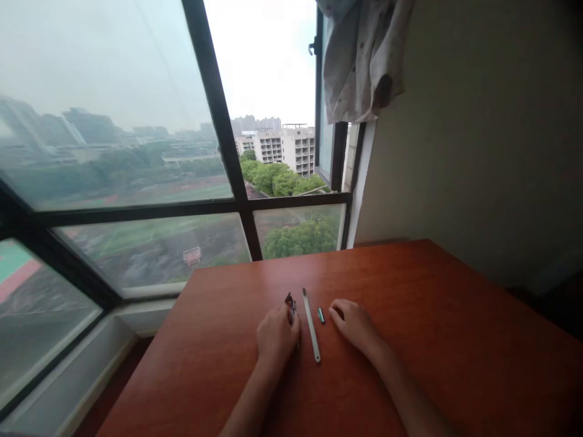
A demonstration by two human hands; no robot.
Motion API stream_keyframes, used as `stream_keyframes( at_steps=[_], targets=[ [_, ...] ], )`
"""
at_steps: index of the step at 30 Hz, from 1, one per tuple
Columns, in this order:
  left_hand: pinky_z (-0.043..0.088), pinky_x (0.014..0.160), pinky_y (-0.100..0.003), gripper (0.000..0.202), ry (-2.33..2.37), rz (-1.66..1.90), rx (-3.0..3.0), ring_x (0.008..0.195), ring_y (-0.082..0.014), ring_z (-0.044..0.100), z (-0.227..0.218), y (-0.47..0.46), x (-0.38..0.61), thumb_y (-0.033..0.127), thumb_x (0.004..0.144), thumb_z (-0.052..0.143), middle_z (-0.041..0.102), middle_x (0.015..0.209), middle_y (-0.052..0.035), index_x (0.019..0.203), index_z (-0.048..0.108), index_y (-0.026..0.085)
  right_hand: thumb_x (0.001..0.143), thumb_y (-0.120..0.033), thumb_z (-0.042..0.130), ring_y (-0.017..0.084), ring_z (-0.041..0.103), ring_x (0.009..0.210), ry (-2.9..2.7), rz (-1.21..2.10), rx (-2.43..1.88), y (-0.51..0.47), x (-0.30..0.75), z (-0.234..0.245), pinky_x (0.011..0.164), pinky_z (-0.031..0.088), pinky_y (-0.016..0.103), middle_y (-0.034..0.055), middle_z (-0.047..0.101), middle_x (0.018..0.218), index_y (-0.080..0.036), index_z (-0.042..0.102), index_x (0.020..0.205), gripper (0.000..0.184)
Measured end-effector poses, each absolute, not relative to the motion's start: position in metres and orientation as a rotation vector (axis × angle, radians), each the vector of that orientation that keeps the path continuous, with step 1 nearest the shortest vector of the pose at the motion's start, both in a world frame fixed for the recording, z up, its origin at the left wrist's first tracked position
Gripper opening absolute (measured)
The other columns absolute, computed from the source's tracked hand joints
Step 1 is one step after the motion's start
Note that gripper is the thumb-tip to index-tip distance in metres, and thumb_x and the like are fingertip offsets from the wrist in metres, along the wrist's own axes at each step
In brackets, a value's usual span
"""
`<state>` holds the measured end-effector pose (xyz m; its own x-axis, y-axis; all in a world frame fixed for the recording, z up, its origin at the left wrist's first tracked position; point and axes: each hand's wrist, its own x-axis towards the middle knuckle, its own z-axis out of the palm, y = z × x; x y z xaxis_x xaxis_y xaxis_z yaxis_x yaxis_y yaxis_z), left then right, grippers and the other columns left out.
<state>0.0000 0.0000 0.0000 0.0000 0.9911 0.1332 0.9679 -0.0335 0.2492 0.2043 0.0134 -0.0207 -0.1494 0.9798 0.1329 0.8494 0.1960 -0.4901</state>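
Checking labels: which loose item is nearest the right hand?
The short teal-and-black piece left of it; the long pale strip and dark tool in the left hand are farther.

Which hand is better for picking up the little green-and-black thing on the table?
Probably the right hand. It looks empty and is close to the little green-and-black thing. The left hand has a dark metal object, and the pale strip lies between that hand and the little thing.

table (218, 364): near, window (248, 209): far | on table, left to right: left hand (276, 334) around tool (292, 304), strip (311, 328), small piece (321, 315), right hand (354, 323) | wall (469, 133): far right
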Motion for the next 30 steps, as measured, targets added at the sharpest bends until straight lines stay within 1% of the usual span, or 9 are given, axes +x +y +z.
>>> stream_keyframes(
  at_steps=[4, 7, 10, 13, 16, 19, 22, 26, 30],
  targets=[
    [0.034, 0.058, -0.026, 0.025, 2.114, 0.459, 2.097, 0.076, -0.0205, 0.062, 0.001, -0.001, -0.003, 0.037, 0.089, 0.045, 0.068, 0.082, -0.0056, 0.077, 0.06, 0.02, 0.09, -0.024, 0.046, 0.017, 0.063, 0.081, -2.063, 0.421, -1.711, 0.013, 0.204, -0.021, 0.07, 0.038, 0.024, 0.0038, 0.07, 0.087, -0.022, 0.063, 0.081, 0.019],
    [0.033, 0.058, -0.025, 0.028, 2.047, 0.599, 2.061, 0.072, -0.019, 0.061, 0.001, -0.002, -0.009, 0.038, 0.09, 0.043, 0.067, 0.078, -0.0037, 0.074, 0.058, 0.021, 0.089, -0.024, 0.047, 0.017, 0.063, 0.082, -2.064, 0.427, -1.712, 0.014, 0.204, -0.021, 0.071, 0.038, 0.024, 0.0038, 0.07, 0.087, -0.022, 0.064, 0.081, 0.019],
    [0.035, 0.058, -0.025, 0.031, 1.852, 0.801, 2.028, 0.067, -0.0174, 0.059, -0.002, 0.0, -0.015, 0.037, 0.091, 0.041, 0.064, 0.071, -0.0021, 0.07, 0.056, 0.02, 0.089, -0.023, 0.047, 0.017, 0.063, 0.083, -2.066, 0.434, -1.706, 0.014, 0.204, -0.021, 0.071, 0.038, 0.024, 0.004, 0.07, 0.087, -0.022, 0.064, 0.081, 0.019],
    [0.037, 0.056, -0.024, 0.035, 1.631, 0.99, 1.877, 0.06, -0.0159, 0.056, -0.003, 0.001, -0.017, 0.041, 0.091, 0.04, 0.058, 0.062, -0.0001, 0.065, 0.05, 0.02, 0.089, -0.024, 0.047, 0.018, 0.063, 0.083, -2.067, 0.439, -1.698, 0.014, 0.204, -0.021, 0.071, 0.038, 0.024, 0.004, 0.07, 0.087, -0.021, 0.063, 0.081, 0.019],
    [0.04, 0.052, -0.024, 0.034, 1.416, 1.125, 1.623, 0.054, -0.0141, 0.054, -0.003, 0.002, -0.015, 0.045, 0.091, 0.039, 0.056, 0.06, 0.0013, 0.07, 0.048, 0.02, 0.09, -0.023, 0.047, 0.018, 0.063, 0.083, -2.07, 0.444, -1.693, 0.015, 0.204, -0.021, 0.071, 0.038, 0.023, 0.0042, 0.07, 0.087, -0.021, 0.063, 0.08, 0.019],
    [0.04, 0.046, -0.022, 0.035, 1.25, 1.168, 1.437, 0.048, -0.0122, 0.051, -0.004, 0.003, -0.012, 0.05, 0.089, 0.041, 0.054, 0.057, 0.0028, 0.074, 0.048, 0.019, 0.09, -0.024, 0.046, 0.017, 0.063, 0.083, -2.074, 0.45, -1.689, 0.014, 0.204, -0.02, 0.072, 0.038, 0.023, 0.0043, 0.069, 0.087, -0.021, 0.063, 0.081, 0.019],
    [0.038, 0.042, -0.021, 0.04, 1.177, 1.183, 1.33, 0.045, -0.0109, 0.049, -0.004, 0.005, -0.011, 0.058, 0.083, 0.047, 0.053, 0.057, 0.0037, 0.078, 0.049, 0.018, 0.09, -0.024, 0.046, 0.017, 0.063, 0.083, -2.079, 0.452, -1.686, 0.014, 0.205, -0.019, 0.072, 0.038, 0.023, 0.0039, 0.069, 0.087, -0.021, 0.062, 0.08, 0.019],
    [0.038, 0.042, -0.02, 0.047, 1.152, 1.15, 1.21, 0.047, -0.0102, 0.05, -0.004, 0.007, -0.012, 0.065, 0.076, 0.05, 0.053, 0.06, 0.0036, 0.08, 0.05, 0.018, 0.09, -0.023, 0.046, 0.018, 0.063, 0.083, -2.08, 0.447, -1.692, 0.014, 0.205, -0.019, 0.072, 0.038, 0.024, 0.0042, 0.069, 0.087, -0.021, 0.062, 0.08, 0.019],
    [0.037, 0.045, -0.02, 0.048, 1.139, 1.148, 1.128, 0.05, -0.0096, 0.05, -0.007, 0.008, -0.015, 0.064, 0.072, 0.057, 0.054, 0.064, 0.0024, 0.08, 0.054, 0.017, 0.089, -0.023, 0.047, 0.018, 0.063, 0.083, -2.084, 0.446, -1.689, 0.014, 0.205, -0.02, 0.071, 0.038, 0.024, 0.0041, 0.069, 0.087, -0.021, 0.063, 0.081, 0.018]
  ],
)
